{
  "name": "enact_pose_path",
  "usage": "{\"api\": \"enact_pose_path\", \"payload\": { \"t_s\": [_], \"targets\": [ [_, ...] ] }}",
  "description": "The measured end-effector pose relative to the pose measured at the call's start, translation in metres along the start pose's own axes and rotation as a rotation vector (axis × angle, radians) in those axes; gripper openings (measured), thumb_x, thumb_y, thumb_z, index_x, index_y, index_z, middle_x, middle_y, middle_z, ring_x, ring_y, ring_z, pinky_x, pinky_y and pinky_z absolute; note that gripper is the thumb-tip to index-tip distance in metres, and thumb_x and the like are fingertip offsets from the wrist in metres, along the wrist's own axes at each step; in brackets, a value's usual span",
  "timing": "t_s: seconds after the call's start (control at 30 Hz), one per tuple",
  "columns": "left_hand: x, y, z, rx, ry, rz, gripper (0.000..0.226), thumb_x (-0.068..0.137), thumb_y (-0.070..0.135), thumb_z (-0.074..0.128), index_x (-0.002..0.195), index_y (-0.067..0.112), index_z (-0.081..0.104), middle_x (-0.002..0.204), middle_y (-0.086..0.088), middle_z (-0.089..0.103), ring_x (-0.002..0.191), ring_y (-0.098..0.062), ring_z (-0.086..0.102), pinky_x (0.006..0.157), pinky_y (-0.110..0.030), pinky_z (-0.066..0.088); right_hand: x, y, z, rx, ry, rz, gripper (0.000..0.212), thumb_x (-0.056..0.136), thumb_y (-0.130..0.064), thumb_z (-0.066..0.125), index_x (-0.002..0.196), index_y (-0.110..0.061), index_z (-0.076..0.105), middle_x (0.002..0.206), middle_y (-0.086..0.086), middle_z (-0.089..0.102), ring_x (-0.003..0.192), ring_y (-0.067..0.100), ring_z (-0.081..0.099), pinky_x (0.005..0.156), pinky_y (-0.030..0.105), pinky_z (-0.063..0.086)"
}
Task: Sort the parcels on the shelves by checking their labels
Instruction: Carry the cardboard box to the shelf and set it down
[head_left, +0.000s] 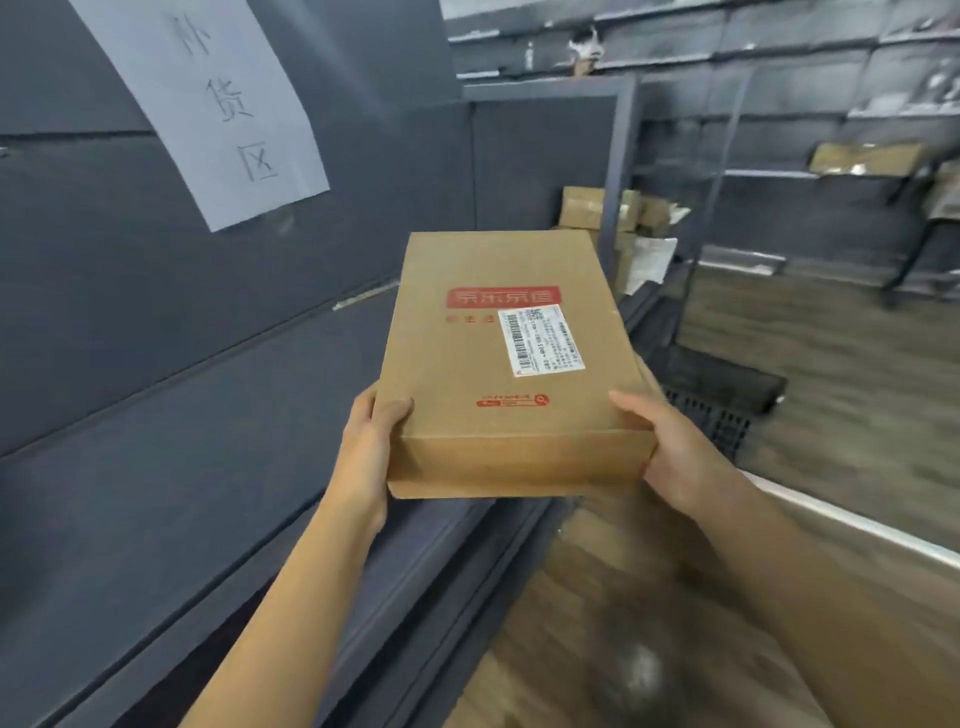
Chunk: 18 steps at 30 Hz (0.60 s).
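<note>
A flat brown cardboard parcel (498, 364) is held up in front of me, its top face towards the camera. It bears a red printed logo and a white shipping label (540, 340) with a barcode. My left hand (371, 436) grips the parcel's near left corner, thumb on top. At the near right corner, my right hand (670, 447) holds it with the thumb on the top face and the fingers under the parcel, hidden.
Dark grey shelving (208, 405) runs along my left, with a white paper sign (218, 98) taped to its back panel. Several more cardboard parcels (597, 208) sit farther down the shelf. More shelves (779, 171) stand at the right, over a wooden floor (831, 353).
</note>
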<state>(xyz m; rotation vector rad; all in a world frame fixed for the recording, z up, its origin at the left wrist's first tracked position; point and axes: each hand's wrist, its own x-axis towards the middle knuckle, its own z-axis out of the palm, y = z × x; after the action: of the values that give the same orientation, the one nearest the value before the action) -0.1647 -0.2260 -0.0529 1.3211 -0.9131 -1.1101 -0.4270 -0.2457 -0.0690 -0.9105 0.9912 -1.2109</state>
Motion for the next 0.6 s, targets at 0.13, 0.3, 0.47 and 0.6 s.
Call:
{"api": "enact_pose_path", "payload": {
  "t_s": [0.13,0.3,0.47,0.6],
  "targets": [
    [-0.001,-0.026,0.075,0.006,-0.234,-0.042,0.029,0.095,0.028,0.046,0.124,0.030,0.050,0.112,0.008,0.062,0.097,-0.011,0.057,0.065,-0.027,0.043,-0.044,-0.001,-0.070,0.006,0.240,-0.024,0.049,0.086,-0.022,0.062,0.130,-0.038,0.050,0.113,-0.006,0.070,0.096,0.015,0.069,0.073,0.030,0.056],
    [-0.021,-0.076,0.137,-0.010,-0.410,-0.143,0.031,0.096,0.023,0.048,0.126,0.025,0.051,0.107,0.006,0.066,0.092,-0.009,0.062,0.068,-0.026,0.046,-0.099,0.020,-0.130,0.050,0.456,-0.072,0.046,0.090,-0.010,0.055,0.127,-0.036,0.051,0.103,-0.009,0.073,0.081,0.007,0.070,0.060,0.022,0.056],
    [-0.038,-0.115,0.149,0.032,-0.490,-0.210,0.031,0.095,0.023,0.050,0.125,0.028,0.054,0.116,-0.001,0.067,0.102,-0.017,0.063,0.073,-0.030,0.048,-0.136,0.060,-0.151,0.091,0.549,-0.030,0.047,0.090,-0.012,0.054,0.129,-0.038,0.050,0.108,-0.008,0.072,0.082,0.007,0.070,0.056,0.019,0.053],
    [-0.035,-0.126,0.147,0.115,-0.563,-0.226,0.036,0.093,0.027,0.054,0.128,0.034,0.052,0.122,0.000,0.064,0.112,-0.023,0.059,0.082,-0.036,0.048,-0.149,0.089,-0.156,0.167,0.592,-0.010,0.055,0.090,-0.012,0.055,0.140,-0.029,0.042,0.121,0.001,0.067,0.098,0.014,0.069,0.068,0.022,0.057]
  ]
}}
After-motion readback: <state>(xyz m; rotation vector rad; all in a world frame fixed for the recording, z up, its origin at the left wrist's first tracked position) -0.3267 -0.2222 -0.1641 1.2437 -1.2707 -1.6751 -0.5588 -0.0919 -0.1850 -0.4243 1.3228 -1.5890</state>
